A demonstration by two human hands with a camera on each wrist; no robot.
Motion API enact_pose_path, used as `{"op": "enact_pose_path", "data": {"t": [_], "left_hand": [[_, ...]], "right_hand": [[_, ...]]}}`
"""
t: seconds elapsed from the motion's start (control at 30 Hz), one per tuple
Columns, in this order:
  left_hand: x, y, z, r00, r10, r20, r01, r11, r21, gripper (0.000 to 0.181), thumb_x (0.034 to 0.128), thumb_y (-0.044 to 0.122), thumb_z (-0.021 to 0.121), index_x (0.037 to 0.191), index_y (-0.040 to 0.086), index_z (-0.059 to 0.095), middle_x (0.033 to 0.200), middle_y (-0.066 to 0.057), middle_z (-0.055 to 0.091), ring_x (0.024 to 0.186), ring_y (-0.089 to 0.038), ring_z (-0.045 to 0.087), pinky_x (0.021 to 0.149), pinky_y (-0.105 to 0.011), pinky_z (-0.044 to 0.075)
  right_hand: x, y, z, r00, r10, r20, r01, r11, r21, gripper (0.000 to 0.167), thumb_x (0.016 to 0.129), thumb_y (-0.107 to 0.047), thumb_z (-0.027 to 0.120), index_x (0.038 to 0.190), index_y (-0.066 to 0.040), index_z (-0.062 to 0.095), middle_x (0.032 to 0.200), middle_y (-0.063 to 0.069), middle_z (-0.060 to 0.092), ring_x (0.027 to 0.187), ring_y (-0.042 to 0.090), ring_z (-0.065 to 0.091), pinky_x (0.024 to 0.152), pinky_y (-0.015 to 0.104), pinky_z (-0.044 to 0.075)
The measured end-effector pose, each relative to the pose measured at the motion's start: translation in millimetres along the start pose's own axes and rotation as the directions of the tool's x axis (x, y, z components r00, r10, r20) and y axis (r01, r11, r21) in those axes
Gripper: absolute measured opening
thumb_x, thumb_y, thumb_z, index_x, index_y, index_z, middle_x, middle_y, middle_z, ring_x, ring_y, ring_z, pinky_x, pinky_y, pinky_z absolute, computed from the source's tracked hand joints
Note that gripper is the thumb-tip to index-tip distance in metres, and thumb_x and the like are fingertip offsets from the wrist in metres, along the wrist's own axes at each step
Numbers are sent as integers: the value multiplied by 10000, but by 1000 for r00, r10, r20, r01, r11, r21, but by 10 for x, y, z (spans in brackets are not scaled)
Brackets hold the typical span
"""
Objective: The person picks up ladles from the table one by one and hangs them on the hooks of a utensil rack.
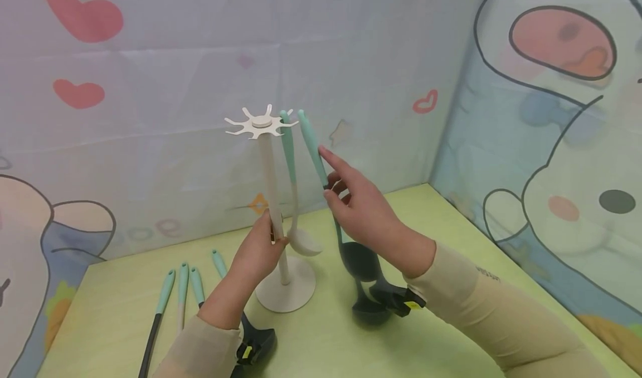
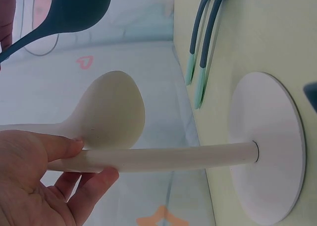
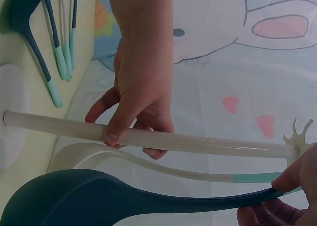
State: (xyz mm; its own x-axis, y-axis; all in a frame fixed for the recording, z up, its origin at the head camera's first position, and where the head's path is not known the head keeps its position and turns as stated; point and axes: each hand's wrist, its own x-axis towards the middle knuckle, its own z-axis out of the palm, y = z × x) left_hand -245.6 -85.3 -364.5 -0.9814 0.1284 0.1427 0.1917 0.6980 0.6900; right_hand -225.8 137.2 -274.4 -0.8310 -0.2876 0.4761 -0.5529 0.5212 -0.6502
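My left hand (image 1: 258, 252) grips the upright pole of a white utensil stand (image 2: 213, 156), thumb and fingers round it. From the stand's hooked top (image 1: 262, 122) hangs a cream ladle (image 1: 304, 243) with a mint handle, on the right side. In my right hand (image 1: 363, 208) is a dark ladle (image 3: 64, 196) with a mint handle, pinched low on the handle, index finger extended along it. This ladle is upright, bowl down, its handle tip beside the hooks. Whether the tip touches a hook, I cannot tell.
Several mint-handled utensils (image 1: 165, 291) lie on the green table left of the stand, among them a dark ladle (image 1: 261, 339) partly behind my left forearm. Two dark utensils (image 2: 204, 57) lie on the right. A printed cloth wall (image 1: 351, 43) stands behind.
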Motion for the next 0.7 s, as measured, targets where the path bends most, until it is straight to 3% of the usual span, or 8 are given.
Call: {"op": "enact_pose_path", "data": {"t": [0.7], "left_hand": [[5,6,-7,1000,-3,5,3,1000,-3,360,958,145,663,1249,87,460,1087,-93,584,1021,-272,619,850,-458,527]], "right_hand": [[0,-56,112,999,-36,26,36,999,6,693,981,-88,596,1565,-308,294,1066,48,599,924,181,600,747,314,549]]}}
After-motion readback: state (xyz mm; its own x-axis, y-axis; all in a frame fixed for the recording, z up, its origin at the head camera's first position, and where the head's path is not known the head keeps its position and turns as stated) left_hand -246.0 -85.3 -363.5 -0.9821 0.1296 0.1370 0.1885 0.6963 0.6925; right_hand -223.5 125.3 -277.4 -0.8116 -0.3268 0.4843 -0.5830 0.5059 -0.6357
